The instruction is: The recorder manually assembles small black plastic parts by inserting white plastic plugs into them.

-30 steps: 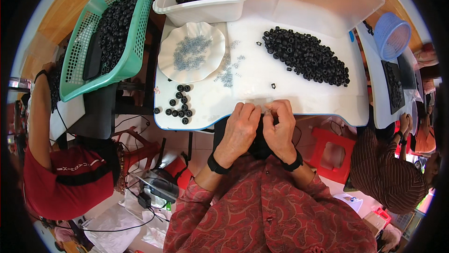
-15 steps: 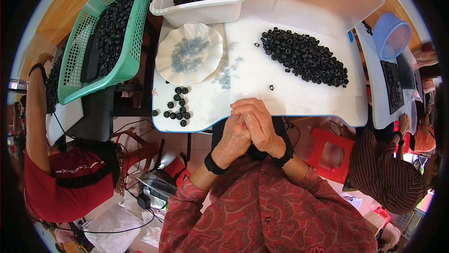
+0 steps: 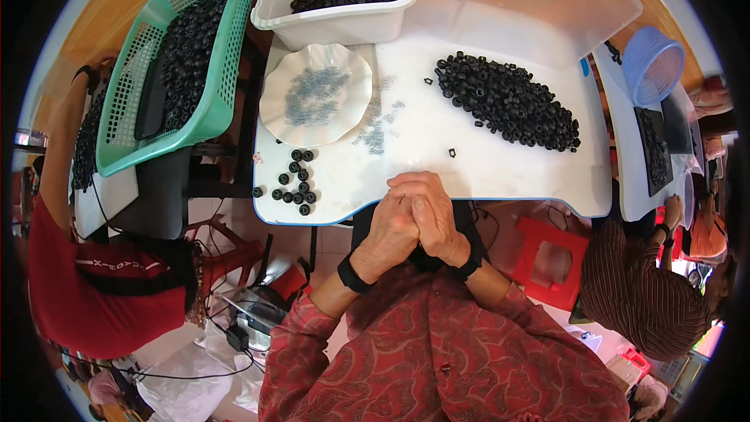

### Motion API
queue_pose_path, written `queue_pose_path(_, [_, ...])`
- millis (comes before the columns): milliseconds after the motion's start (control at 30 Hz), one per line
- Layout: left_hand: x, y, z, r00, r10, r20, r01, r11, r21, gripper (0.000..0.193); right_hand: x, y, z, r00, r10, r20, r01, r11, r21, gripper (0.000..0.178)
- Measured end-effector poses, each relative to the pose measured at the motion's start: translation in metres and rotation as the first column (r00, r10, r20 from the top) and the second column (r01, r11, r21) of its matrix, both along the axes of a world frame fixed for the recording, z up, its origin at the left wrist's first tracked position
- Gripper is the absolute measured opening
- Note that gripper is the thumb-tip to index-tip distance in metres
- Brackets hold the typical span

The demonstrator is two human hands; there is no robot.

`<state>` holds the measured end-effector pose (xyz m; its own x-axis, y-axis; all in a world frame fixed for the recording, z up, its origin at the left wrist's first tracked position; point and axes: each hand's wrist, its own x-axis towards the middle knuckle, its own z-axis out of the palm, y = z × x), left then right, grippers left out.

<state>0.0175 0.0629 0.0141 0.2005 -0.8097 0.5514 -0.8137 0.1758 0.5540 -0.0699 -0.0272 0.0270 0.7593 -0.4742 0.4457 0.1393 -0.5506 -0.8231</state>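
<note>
I have the white worktop [image 3: 516,176] spread in front of me, with the green basket [image 3: 168,147] of black pieces off its left edge and the white tub [image 3: 344,30], partly filled with more, at its far left. The oblong heap of black pieces [image 3: 508,98] lies on the right half, well clear of the scalloped plate [image 3: 312,135] on the left. My left hand [image 3: 391,231] and right hand [image 3: 431,219] are clasped at the near edge, the right one's fingers folded over the left; the grip is together, and I cannot tell whether anything sits inside it. I judge that this hold calls for snug, even pressure, wrists relaxed, and fingertips over the worktop rather than the gap below, so anything small that slips lands where I can see it. To the left, I would mind my sleeve near the loose cluster of black pieces [image 3: 303,187]. The lone black piece [image 3: 451,153] lies just beyond my fingers, with the tiny clear pieces [image 3: 376,129] scattered beside the plate, easy to brush aside by accident.
</note>
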Motion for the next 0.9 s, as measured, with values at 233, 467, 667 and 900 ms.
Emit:
queue_pose_path(233, [0.003, -0.005, 0.007, 0.94, 0.114, -0.322, -0.136, 0.99, -0.047, 0.033, -0.013, -0.002, 0.004, 0.981, -0.189, 0.05, 0.157, 0.913, 0.376, 0.028])
queue_pose_path(467, [0.016, 0.002, 0.011, 0.544, 0.098, -0.833, -0.064, 0.995, 0.076, 0.023, -0.023, -0.002, -0.001, 0.974, -0.225, -0.016, 0.223, 0.946, 0.235, 0.027])
queue_pose_path(667, [0.012, 0.006, 0.011, 0.331, -0.021, -0.943, 0.017, 1.0, -0.016, 0.023, -0.023, 0.001, 0.005, 0.969, -0.246, -0.031, 0.248, 0.956, 0.159, 0.017])
queue_pose_path(900, [0.011, 0.009, 0.015, 0.245, -0.083, -0.966, 0.103, 0.993, -0.059, 0.024, -0.026, 0.0, 0.01, 0.965, -0.263, 0.002, 0.26, 0.954, 0.152, 0.015])
